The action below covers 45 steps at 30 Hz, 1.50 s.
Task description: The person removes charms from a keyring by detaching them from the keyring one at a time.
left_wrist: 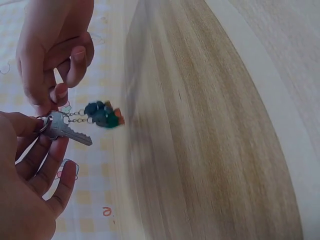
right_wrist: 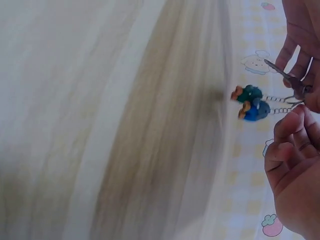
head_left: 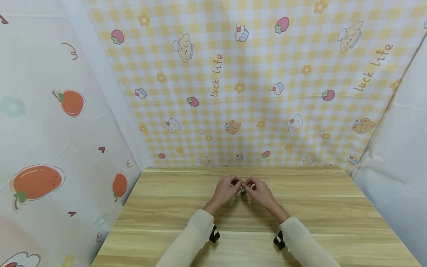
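the key (left_wrist: 60, 129) sits on its ring (left_wrist: 46, 124) above the bench (head_left: 247, 218); your left hand (head_left: 227, 191) has a closed grip pinching that ring, your right hand (head_left: 261, 193) seemingly pinching it too, likely steadying it while the charms (left_wrist: 105, 115) dangle.

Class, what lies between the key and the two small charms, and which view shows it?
Two short chains and a metal ring lie between the key and the charms, shown in the right wrist view.
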Each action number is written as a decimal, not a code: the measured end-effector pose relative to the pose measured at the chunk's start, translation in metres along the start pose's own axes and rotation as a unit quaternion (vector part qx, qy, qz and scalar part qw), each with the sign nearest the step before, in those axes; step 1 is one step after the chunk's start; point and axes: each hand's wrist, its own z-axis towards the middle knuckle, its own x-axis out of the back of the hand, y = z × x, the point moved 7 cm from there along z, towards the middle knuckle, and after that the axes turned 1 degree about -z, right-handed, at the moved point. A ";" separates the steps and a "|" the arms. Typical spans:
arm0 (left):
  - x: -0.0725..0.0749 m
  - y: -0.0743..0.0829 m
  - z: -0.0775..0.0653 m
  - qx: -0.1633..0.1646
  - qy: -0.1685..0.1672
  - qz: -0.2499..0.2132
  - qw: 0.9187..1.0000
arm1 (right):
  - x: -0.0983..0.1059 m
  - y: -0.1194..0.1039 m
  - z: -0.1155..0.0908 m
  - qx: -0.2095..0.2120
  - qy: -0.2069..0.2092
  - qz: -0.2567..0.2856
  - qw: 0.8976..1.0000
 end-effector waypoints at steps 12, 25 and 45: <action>-0.004 -0.001 0.002 -0.014 -0.008 -0.002 1.000 | 0.008 -0.011 0.001 -0.001 0.016 -0.041 0.999; -0.007 0.000 0.001 -0.003 -0.019 0.002 1.000 | 0.009 -0.014 0.001 0.030 0.021 -0.091 0.995; -0.001 -0.006 -0.001 0.014 -0.007 -0.021 1.000 | 0.008 -0.017 -0.001 0.036 0.006 -0.054 0.998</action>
